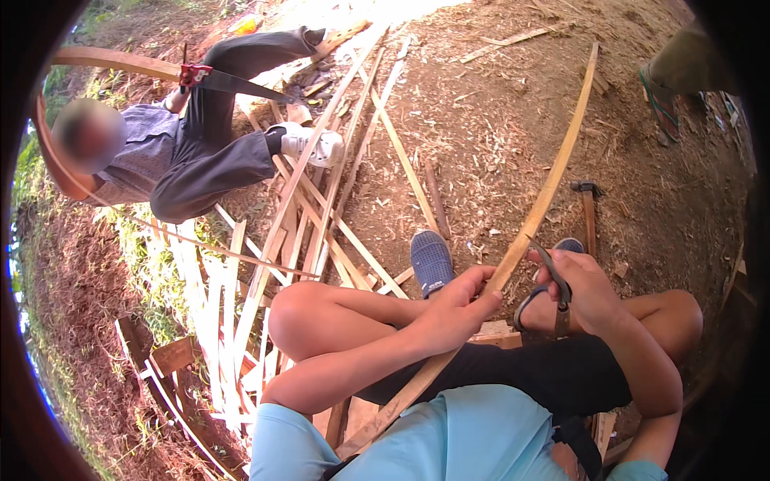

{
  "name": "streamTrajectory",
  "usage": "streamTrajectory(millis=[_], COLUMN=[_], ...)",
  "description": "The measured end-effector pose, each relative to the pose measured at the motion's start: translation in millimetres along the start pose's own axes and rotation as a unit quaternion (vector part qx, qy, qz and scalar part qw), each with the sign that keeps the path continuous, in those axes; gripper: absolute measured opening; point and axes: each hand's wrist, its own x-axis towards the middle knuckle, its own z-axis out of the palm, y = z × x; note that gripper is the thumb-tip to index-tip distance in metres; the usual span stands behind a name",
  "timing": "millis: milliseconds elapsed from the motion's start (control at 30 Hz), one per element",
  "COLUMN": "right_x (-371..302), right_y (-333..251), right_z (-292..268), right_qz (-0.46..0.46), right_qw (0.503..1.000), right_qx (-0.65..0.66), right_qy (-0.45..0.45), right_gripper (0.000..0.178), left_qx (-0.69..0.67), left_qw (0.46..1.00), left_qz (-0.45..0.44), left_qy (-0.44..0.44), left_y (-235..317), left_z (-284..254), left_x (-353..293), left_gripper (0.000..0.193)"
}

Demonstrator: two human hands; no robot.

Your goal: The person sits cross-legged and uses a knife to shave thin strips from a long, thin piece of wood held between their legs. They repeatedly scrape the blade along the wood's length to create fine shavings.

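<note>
A long, narrow wooden strip [553,180] runs from beside my waist, over my lap and out past my feet. My left hand [457,309] is closed round it in front of my knees. My right hand [584,290] grips a dark tool with a curved blade [553,268], its pointed end close to the strip's right edge. Whether the blade touches the wood I cannot tell. Part of the tool's handle is hidden by my fingers.
A hammer [589,212] lies on the ground beyond my right foot. Many loose wooden strips [321,208] lie crossed at the left. Another person [152,152] sits there with a red-handled saw [241,84]. A further person's foot [662,104] stands at far right. Wood shavings cover the ground.
</note>
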Motion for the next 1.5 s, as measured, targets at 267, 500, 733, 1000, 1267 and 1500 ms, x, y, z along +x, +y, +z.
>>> streamTrajectory(millis=[267, 500, 733, 1000, 1267, 1500], right_x=[2, -3, 10, 17, 20, 26], right_y=[-6, -4, -9, -4, -1, 5], right_z=[7, 5, -10, -10, -13, -13], right_qz=[-0.076, -0.335, -0.307, -0.314, -0.332, -0.312], right_qw=[0.994, 0.804, 0.738, 0.714, 0.718, 0.725], right_qx=[0.064, -0.491, -0.589, -0.598, -0.582, -0.581], right_qy=[0.041, 0.032, 0.122, 0.183, 0.188, 0.199], right_gripper=[0.012, 0.017, 0.020, 0.024, 0.027, 0.028], left_qx=[-0.001, -0.087, -0.074, -0.088, -0.089, -0.096], left_qw=[0.997, 0.992, 0.986, 0.991, 0.990, 0.988], left_qz=[-0.079, -0.089, -0.144, -0.103, -0.107, -0.118], left_qy=[0.006, -0.008, 0.034, 0.010, -0.016, -0.015], left_y=[31, 30, 36, 28, 26, 23], left_z=[8, 5, 17, 13, 7, 6], left_x=[-21, -16, -27, -37, -45, -43], left_gripper=[0.051, 0.045, 0.022, 0.020, 0.027, 0.027])
